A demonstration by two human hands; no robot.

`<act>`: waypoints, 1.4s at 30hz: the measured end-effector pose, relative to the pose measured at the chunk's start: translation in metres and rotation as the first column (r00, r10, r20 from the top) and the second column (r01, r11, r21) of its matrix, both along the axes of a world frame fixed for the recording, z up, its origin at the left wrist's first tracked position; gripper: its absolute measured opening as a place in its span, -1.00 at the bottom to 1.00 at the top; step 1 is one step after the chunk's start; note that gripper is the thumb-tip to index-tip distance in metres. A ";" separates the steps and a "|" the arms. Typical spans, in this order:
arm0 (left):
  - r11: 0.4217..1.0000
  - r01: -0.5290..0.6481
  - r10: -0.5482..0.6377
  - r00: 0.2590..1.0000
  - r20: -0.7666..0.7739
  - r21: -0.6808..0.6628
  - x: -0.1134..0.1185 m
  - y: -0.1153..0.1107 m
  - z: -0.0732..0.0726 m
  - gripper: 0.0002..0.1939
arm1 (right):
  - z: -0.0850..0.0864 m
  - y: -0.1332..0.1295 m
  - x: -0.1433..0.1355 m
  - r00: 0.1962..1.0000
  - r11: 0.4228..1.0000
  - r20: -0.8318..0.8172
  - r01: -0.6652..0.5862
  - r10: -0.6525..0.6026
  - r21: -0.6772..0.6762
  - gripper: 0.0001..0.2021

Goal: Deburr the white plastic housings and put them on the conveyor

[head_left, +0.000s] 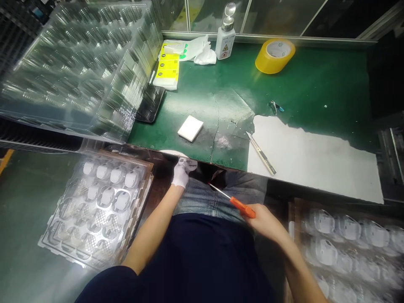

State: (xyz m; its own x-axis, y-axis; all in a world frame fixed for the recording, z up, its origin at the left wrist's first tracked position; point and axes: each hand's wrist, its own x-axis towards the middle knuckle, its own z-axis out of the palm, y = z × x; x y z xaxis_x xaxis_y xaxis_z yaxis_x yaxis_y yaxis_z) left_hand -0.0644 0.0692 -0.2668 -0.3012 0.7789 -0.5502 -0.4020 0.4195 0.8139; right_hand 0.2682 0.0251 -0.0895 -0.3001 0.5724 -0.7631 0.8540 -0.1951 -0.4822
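My left hand (181, 174), in a white glove, is closed on a whitish part (191, 165) at the bench's front edge; its far side is partly hidden under the edge. Bare and closed, my right hand (259, 218) holds an orange-handled screwdriver (242, 207) over my lap. The thin shaft points up and left, towards the gloved hand, with the tip apart from the part. A white square pad (190, 128) lies on the green bench (195, 92) beyond my left hand.
Clear trays (78, 63) are stacked at back left. Trays of white parts stand low at left (107, 195) and right (347, 244). A knife (261, 153), yellow tape roll (274, 57), pump bottle (225, 42) and yellow label sheet (168, 67) lie or stand on the bench.
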 end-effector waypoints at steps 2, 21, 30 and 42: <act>0.997 -0.079 0.082 0.991 0.103 -0.026 -0.003 0.008 -0.001 -0.62 | 0.000 -0.004 -0.002 1.000 1.000 -0.005 -0.003 0.003 0.001 -0.78; 0.960 -0.226 0.275 0.878 0.391 -0.167 -0.043 -0.006 0.051 -0.92 | -0.030 -0.003 -0.023 0.987 0.978 -0.162 0.054 -0.021 0.202 -0.56; 0.990 -0.130 0.119 0.974 0.192 0.050 -0.014 -0.050 0.139 -0.50 | -0.068 -0.004 -0.088 0.964 0.877 -0.218 0.232 -0.151 0.421 -0.41; 0.998 0.053 -0.029 0.841 0.540 -0.030 0.074 -0.058 0.210 -0.28 | 0.011 -0.009 -0.071 0.167 0.646 -0.724 0.612 -0.669 -0.455 -0.40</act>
State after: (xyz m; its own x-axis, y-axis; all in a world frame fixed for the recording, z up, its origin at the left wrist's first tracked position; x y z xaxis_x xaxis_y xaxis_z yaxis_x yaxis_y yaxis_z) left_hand 0.0092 0.0116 -0.0566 0.0840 0.7562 -0.6489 -0.7534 0.4744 0.4553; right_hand 0.1970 0.0156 -0.0783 -0.2893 0.8510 -0.4384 -0.3492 -0.5202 -0.7794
